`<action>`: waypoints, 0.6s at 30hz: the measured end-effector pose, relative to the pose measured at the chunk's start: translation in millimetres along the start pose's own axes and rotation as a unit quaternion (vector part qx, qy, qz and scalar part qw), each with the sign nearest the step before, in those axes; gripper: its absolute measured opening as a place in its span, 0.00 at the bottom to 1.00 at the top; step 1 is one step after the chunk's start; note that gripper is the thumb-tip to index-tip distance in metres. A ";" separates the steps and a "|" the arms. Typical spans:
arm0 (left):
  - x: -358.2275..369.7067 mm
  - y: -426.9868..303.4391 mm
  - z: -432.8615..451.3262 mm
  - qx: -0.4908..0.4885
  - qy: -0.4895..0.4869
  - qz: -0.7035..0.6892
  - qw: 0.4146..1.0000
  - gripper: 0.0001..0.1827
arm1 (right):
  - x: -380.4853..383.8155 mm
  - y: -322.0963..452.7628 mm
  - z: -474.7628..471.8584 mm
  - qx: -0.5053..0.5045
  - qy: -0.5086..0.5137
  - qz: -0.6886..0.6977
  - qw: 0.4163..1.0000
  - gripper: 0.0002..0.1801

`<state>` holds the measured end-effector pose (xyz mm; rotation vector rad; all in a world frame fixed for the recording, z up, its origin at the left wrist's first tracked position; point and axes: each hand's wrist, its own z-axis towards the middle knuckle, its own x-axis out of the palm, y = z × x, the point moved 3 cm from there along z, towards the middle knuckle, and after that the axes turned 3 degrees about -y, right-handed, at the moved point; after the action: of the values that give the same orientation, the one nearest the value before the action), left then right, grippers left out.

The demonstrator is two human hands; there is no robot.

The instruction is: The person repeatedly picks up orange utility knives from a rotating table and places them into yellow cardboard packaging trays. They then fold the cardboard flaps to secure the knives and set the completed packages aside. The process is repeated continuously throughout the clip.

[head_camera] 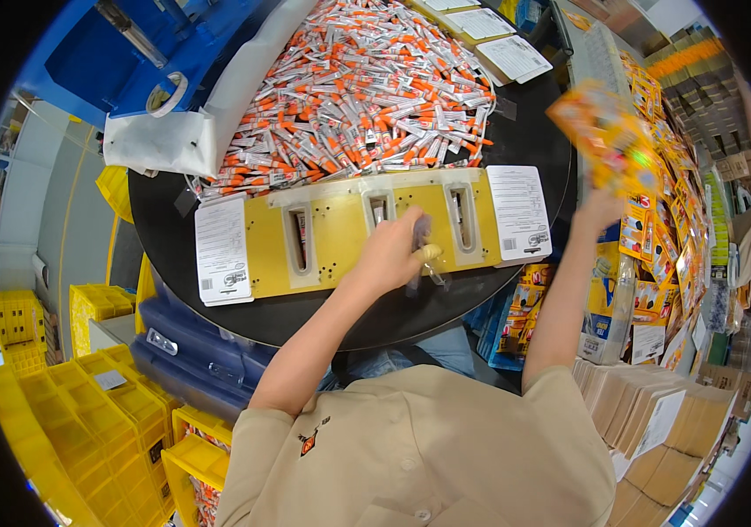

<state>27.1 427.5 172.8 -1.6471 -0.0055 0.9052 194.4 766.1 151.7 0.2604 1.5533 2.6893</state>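
My left hand (388,253) is over the yellow fixture plate (339,230), its fingers closed around clear plastic blister pieces (420,263). A pale yellow finger cover is on one of its digits. The plate has three framed slots; small tubes show in them, one slot partly behind the hand. White printed cards (222,253) lie at the plate's left end, and another white card stack (519,211) at its right end. Out to the right, my right hand (602,209) holds an orange printed card (606,135), blurred by motion, near a heap of similar packages.
A big pile of small orange-capped glue tubes (362,92) covers the back of the round black table (178,277). Orange blister packages (655,230) heap at the right, above cardboard boxes (665,428). Yellow crates (79,408) stand lower left; a blue machine (85,59) is upper left.
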 end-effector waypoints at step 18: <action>26.7 22.7 43.3 -0.089 -0.027 -0.067 0.993 0.22 | 140.9 9.2 -85.6 0.009 0.467 -0.127 0.875 0.12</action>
<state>11.4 469.0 139.2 -1.7630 -0.2374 0.8652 42.6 702.8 136.4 -1.3334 1.5599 2.6721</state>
